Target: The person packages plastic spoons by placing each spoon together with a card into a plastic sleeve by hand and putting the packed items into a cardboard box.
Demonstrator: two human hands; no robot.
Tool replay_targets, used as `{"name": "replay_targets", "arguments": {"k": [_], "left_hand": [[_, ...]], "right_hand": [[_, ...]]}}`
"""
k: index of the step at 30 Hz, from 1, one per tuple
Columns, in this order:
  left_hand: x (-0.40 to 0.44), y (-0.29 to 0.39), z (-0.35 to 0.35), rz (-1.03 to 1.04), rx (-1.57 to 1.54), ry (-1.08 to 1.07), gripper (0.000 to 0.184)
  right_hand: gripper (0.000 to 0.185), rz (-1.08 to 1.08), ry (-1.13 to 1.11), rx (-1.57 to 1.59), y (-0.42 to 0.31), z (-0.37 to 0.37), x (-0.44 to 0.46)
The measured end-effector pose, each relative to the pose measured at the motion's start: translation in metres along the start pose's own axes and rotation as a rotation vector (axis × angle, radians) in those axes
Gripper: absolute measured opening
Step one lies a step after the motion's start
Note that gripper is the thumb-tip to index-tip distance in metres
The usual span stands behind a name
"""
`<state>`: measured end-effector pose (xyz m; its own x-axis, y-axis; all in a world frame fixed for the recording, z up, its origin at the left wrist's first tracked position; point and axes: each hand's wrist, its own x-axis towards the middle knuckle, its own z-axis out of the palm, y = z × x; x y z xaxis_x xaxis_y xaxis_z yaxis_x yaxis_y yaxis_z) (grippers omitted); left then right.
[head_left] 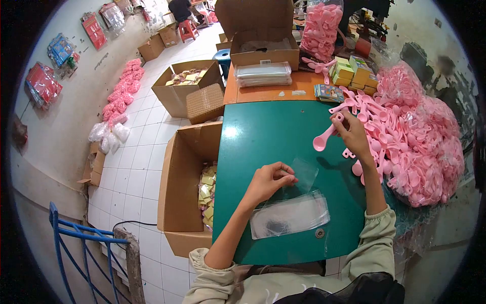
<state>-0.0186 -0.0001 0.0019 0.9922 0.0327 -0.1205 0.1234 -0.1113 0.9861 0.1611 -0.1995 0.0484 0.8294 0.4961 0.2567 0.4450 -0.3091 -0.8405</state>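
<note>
My right hand (353, 134) pinches a pink plastic spoon (320, 142) by its handle, its bowl tilted down to the left above the green tabletop (263, 131). Another pink spoon lies close behind those fingers; whether they touch it I cannot tell. Thumb and fingers of my left hand (268, 182) are closed on a small clear plastic bag (307, 172), which sticks out to the right. Below that hand lies a stack of clear plastic bags (291, 218). Loose pink spoons (382, 129) are heaped just right of my right hand.
Large bags of pink spoons (430, 152) bulge along the right edge. Small yellow boxes (352, 71) and packs of clear sleeves (263, 75) sit at the back. An open carton (177, 192) with yellow packets stands left of the table, near a blue metal rail (81, 230).
</note>
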Motion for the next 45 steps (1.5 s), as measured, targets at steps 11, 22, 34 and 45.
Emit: {"name": "replay_targets", "arguments": {"k": [11,22,34,45], "left_hand": [[0.001,0.003,-0.002,-0.038,-0.202,-0.038,0.020],[0.001,0.002,0.000,-0.070,-0.214,-0.010,0.027],[0.002,0.006,-0.001,-0.134,-0.308,0.065,0.029],[0.004,0.001,0.004,-0.145,-0.365,0.072,0.029]], "right_hand": [[0.014,-0.039,-0.161,0.268,-0.037,0.007,-0.013],[0.014,-0.030,-0.170,0.313,-0.037,0.017,-0.014],[0.014,-0.100,-0.122,0.260,-0.051,0.022,-0.020],[0.014,-0.109,-0.138,0.153,-0.051,0.025,-0.022]]}}
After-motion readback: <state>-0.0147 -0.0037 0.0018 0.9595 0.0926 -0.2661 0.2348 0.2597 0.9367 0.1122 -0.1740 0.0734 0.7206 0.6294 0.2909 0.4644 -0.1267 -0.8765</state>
